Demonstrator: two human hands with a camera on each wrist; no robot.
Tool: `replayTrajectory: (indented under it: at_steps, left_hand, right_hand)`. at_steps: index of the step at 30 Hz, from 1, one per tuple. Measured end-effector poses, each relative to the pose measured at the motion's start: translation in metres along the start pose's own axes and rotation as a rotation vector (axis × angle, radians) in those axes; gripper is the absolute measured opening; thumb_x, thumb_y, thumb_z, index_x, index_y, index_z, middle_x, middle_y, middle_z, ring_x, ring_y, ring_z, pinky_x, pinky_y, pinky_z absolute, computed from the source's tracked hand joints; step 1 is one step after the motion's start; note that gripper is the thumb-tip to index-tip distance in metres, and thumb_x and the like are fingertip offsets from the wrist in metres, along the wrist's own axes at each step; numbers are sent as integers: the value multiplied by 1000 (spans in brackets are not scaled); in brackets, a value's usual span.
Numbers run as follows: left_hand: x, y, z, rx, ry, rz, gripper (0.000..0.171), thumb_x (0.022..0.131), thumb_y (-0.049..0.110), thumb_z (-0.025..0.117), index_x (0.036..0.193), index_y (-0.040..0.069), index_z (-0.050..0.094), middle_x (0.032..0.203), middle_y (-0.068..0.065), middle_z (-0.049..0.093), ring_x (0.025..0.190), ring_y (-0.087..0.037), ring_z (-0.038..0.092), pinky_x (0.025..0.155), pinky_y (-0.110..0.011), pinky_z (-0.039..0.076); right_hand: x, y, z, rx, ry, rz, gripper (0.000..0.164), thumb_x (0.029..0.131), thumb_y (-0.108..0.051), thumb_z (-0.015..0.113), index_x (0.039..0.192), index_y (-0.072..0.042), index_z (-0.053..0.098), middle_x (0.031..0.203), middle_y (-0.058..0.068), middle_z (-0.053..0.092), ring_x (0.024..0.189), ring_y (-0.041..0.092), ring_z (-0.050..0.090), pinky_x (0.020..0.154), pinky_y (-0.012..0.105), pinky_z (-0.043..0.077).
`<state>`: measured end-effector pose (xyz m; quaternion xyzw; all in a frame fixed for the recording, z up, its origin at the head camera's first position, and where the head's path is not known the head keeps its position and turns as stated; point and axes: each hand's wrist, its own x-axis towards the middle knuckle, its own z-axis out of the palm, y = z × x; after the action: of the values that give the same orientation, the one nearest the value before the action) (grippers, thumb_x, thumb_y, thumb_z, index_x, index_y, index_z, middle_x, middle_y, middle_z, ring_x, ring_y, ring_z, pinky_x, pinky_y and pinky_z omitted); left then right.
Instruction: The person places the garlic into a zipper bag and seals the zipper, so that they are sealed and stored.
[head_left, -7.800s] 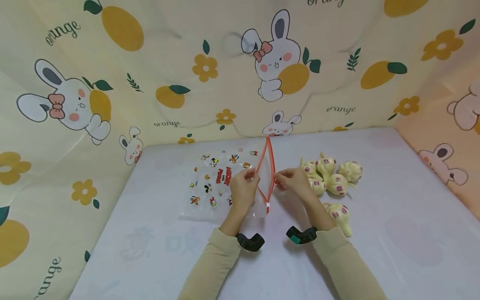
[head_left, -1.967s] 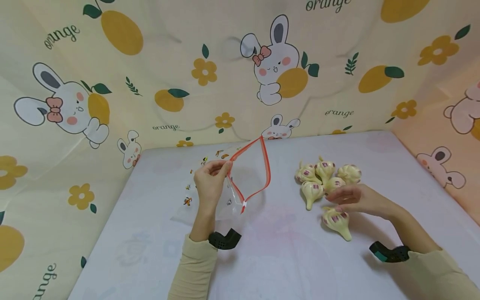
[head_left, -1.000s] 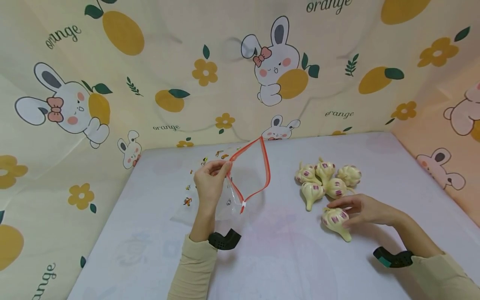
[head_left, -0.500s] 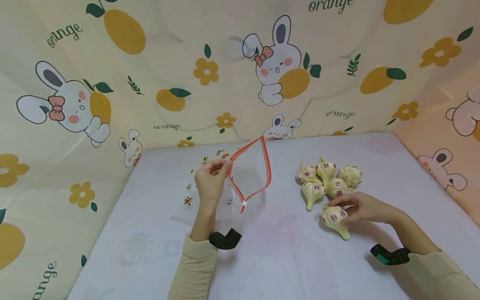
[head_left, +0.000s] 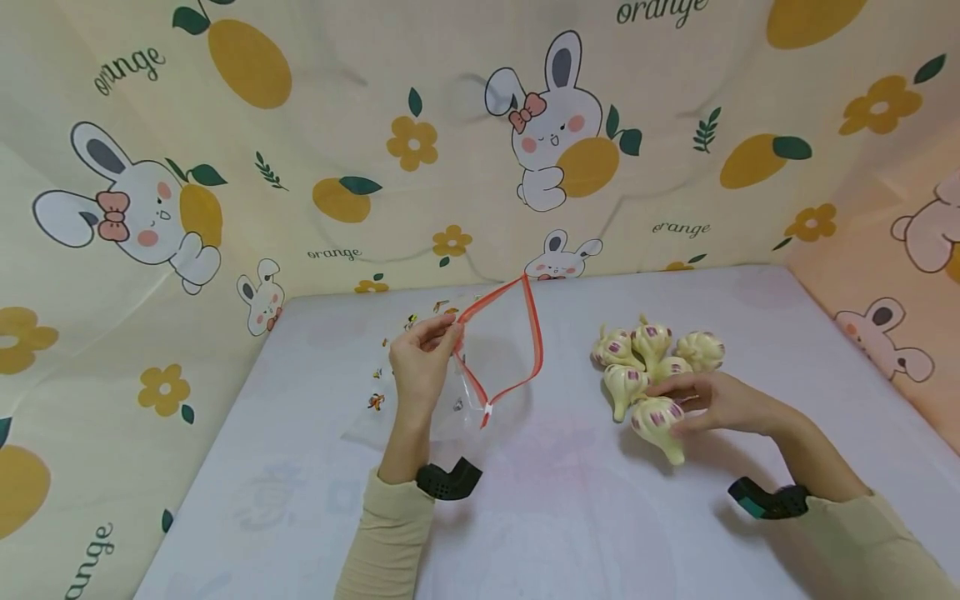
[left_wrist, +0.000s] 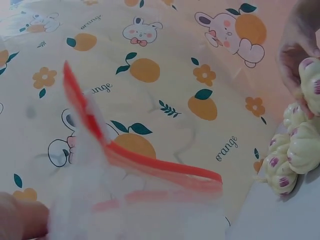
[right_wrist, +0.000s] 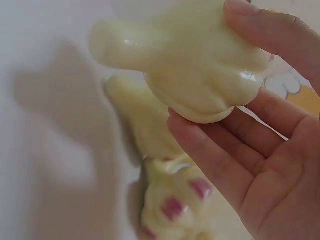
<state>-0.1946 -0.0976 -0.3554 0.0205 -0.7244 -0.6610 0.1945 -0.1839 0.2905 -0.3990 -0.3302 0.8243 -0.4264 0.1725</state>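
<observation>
My left hand [head_left: 422, 358] pinches the near rim of a clear zip bag [head_left: 468, 392] printed with small cartoon figures. The bag's red zip edge [head_left: 537, 333] gapes wide toward the right, with a white slider [head_left: 488, 409] at its lower corner. Between thumb and fingers, my right hand [head_left: 723, 406] holds a garlic bulb [head_left: 656, 423], pale with purple patches, its stem pointing down toward me. In the right wrist view this garlic bulb [right_wrist: 200, 65] is lifted over the table, above other bulbs. The left wrist view shows the bag's red edge [left_wrist: 165, 167] close up.
Several more garlic bulbs [head_left: 626, 385] lie clustered on the white table [head_left: 570, 517], just behind the right hand. A patterned cloth backdrop [head_left: 450, 125] with rabbits and oranges rises behind and beside the table. A black wrist camera [head_left: 768, 500] sits on the right wrist.
Earlier, both hands were at the bag's edge; the right hand then moved to the front garlic bulb, took hold of it and raised it slightly up and left. The left hand stays on the bag.
</observation>
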Motion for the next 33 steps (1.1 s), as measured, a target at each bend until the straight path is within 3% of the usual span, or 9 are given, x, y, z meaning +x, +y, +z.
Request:
replayTrajectory:
  at_steps: [9, 19, 26, 29, 31, 33]
  left_hand:
    - [-2, 4, -4, 61, -38, -64, 20, 85, 9, 72, 104, 3, 74, 101, -19, 74, 74, 0, 63, 66, -9, 52]
    - [-2, 9, -5, -39, -46, -93, 22, 82, 5, 75, 102, -3, 73, 99, -22, 74, 68, 3, 67, 67, -12, 57]
    - [-2, 8, -4, -51, -32, -95, 23, 82, 3, 74, 103, -5, 72, 99, -23, 74, 68, 4, 67, 67, -13, 58]
    - [-1, 8, -4, -79, -21, -91, 22, 82, 1, 74, 102, -6, 72, 99, -25, 73, 67, 3, 68, 67, -13, 58]
    - [-1, 8, -3, -92, -10, -90, 21, 81, 1, 74, 101, -6, 72, 99, -25, 73, 67, 3, 68, 66, -14, 58]
    - [-1, 8, -3, -97, -2, -91, 21, 81, 1, 74, 101, -7, 72, 97, -24, 74, 67, 3, 67, 66, -13, 58]
  right_hand:
    - [19, -20, 1, -9, 106, -14, 44, 80, -4, 75, 121, 7, 60, 112, -33, 59, 102, -15, 57, 82, 11, 54]
    - [38, -38, 2, 53, 156, 1, 44, 81, -3, 74, 121, 10, 59, 112, -33, 59, 99, -11, 61, 81, 10, 54]
    - [46, -45, 4, 141, 163, 60, 48, 83, -5, 73, 125, 11, 54, 109, -26, 61, 87, -1, 66, 58, 15, 53]
    - [50, -46, 4, 150, 183, 44, 47, 83, -3, 72, 125, 11, 55, 108, -26, 63, 87, 0, 66, 59, 16, 53]
    - [53, -47, 5, 130, 203, 25, 46, 83, -3, 72, 124, 11, 56, 109, -28, 62, 91, -2, 66, 71, 16, 56]
    - [55, -47, 6, 117, 222, 13, 45, 84, -3, 72, 124, 10, 57, 109, -29, 62, 91, -3, 65, 74, 15, 56]
